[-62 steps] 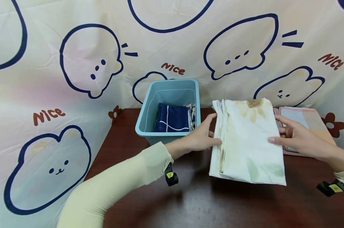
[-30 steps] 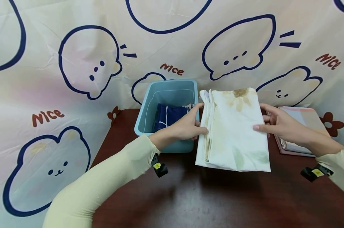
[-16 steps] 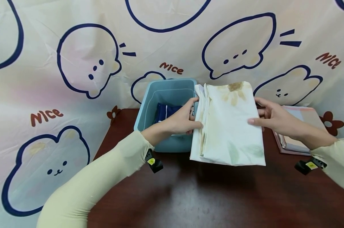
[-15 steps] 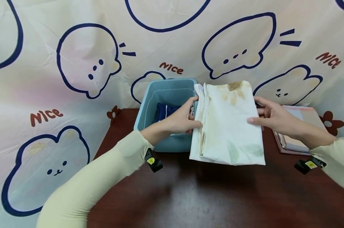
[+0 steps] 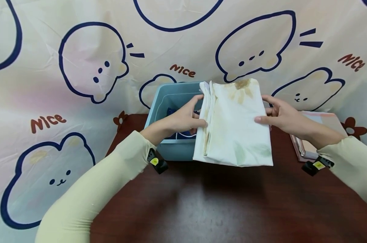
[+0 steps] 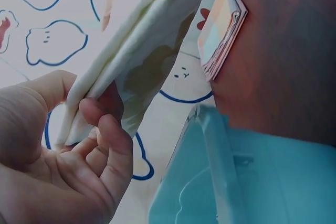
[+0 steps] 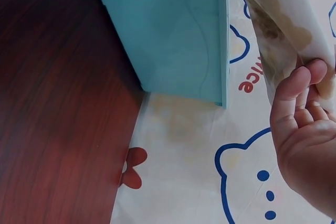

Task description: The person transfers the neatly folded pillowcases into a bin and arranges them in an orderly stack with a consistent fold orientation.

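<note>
A folded white cloth (image 5: 232, 125) with a brown-yellow flower and green leaf print is held up in front of me. My left hand (image 5: 188, 116) pinches its layered left edge, thumb on the near face and fingers behind. On the opposite edge my right hand (image 5: 279, 114) grips it the same way. In the left wrist view the cloth (image 6: 121, 51) shows its thick folds between thumb and fingers. Behind the left hand stands a light blue bin (image 5: 177, 150), its right part hidden by the cloth. Dark blue fabric (image 5: 171, 111) with white lines lies inside it.
At the back right, a folded pastel cloth (image 5: 320, 118) with pink edges lies on the dark red-brown table (image 5: 201, 209), partly covered by the right forearm. A printed curtain (image 5: 89, 81) with bear outlines hangs behind and to the left.
Both hands have carried the white cloth leftward and upward, from the right of the bin to overlapping the bin's right side. More of the bin and its blue fabric is now covered.
</note>
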Demonstrator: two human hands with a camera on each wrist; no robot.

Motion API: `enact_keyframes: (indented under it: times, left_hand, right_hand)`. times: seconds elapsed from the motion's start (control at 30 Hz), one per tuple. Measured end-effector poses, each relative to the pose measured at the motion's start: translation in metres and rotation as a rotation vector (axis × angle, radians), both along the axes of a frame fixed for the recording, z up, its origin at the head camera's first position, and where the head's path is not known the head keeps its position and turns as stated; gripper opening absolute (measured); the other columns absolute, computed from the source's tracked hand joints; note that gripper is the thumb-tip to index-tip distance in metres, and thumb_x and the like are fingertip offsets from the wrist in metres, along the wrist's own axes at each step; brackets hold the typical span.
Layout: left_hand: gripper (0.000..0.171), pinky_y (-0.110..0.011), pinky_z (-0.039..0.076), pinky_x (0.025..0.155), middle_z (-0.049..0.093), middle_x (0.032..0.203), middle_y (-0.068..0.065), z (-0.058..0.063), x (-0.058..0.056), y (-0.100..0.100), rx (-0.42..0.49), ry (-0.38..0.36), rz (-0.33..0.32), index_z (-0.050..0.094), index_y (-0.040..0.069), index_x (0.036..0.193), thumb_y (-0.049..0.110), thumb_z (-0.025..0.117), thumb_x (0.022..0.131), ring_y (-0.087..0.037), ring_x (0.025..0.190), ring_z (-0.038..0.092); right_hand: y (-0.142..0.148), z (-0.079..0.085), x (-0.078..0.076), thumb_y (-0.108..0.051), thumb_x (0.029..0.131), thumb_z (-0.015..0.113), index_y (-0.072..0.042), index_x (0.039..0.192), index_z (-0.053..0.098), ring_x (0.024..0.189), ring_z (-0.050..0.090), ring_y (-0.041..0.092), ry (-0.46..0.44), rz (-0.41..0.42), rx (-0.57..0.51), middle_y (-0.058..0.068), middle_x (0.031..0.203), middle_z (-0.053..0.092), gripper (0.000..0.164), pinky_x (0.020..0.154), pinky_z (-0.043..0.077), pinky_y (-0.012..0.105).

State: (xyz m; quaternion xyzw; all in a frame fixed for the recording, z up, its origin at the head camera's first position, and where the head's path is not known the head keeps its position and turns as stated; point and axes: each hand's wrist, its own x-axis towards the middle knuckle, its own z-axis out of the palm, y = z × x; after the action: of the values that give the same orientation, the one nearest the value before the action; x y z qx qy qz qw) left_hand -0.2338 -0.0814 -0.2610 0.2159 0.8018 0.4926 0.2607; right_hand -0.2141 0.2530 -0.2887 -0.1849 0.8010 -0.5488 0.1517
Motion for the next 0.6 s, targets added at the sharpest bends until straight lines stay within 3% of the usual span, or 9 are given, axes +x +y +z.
enact_keyframes:
  times: [0.33, 0.6]
  left_hand:
    - [0.092, -0.026, 0.048, 0.058, 0.073, 0.096, -0.014, 0.008, -0.007, -0.012, -0.039, -0.005, 0.022, 0.003, 0.027, 0.161, 0.011, 0.064, 0.095, -0.018, 0.061, 0.059]
    - [0.093, -0.027, 0.049, 0.059, 0.074, 0.096, -0.015, 0.007, -0.014, -0.021, -0.053, 0.012, 0.036, 0.002, 0.028, 0.162, 0.012, 0.064, 0.095, -0.020, 0.062, 0.059]
  right_hand:
    - [-0.013, 0.002, -0.010, -0.008, 0.100, 0.062, -0.011, 0.161, 0.015, 0.093, 0.074, 0.011, 0.004, -0.014, -0.022, -0.009, 0.115, 0.074, 0.077, 0.076, 0.060, 0.029]
    - [-0.022, 0.003, -0.015, -0.010, 0.100, 0.062, -0.012, 0.162, 0.013, 0.094, 0.075, 0.012, -0.005, -0.016, -0.027, -0.006, 0.115, 0.075, 0.079, 0.076, 0.059, 0.029]
